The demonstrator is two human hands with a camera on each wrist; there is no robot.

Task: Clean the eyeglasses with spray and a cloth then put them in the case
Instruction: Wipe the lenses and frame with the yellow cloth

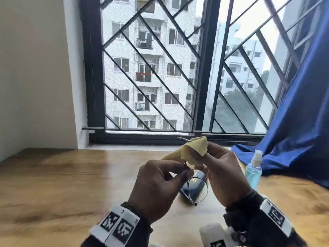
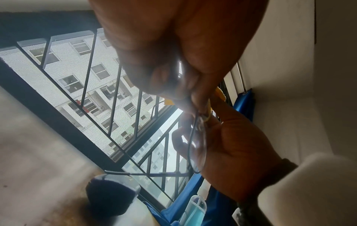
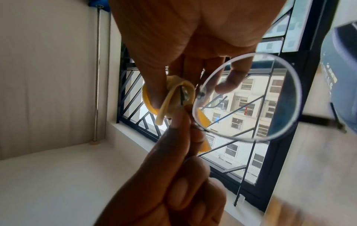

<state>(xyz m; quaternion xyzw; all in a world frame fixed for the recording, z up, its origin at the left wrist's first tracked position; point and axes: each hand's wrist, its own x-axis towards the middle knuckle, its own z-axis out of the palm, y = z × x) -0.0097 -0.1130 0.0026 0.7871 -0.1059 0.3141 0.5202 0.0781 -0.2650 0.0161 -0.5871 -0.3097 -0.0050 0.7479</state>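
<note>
Both hands are raised above the wooden table (image 1: 71, 184) in front of the window. My left hand (image 1: 160, 184) pinches the thin-rimmed round eyeglasses (image 1: 199, 189) near the bridge. One bare lens (image 3: 251, 97) hangs free; the other lens is wrapped in the yellow cloth (image 1: 192, 152). My right hand (image 1: 224, 175) pinches that cloth (image 3: 173, 97) around the wrapped lens with thumb and fingers. The dark blue glasses case (image 1: 192, 184) lies on the table below the hands, partly hidden by them. A blue spray bottle (image 1: 253, 172) with a clear cap stands to the right.
A barred window (image 1: 160, 77) runs along the table's far edge. A blue curtain (image 1: 293, 131) drapes onto the table at the right, just behind the spray bottle. A white wall (image 1: 35, 77) closes the left side.
</note>
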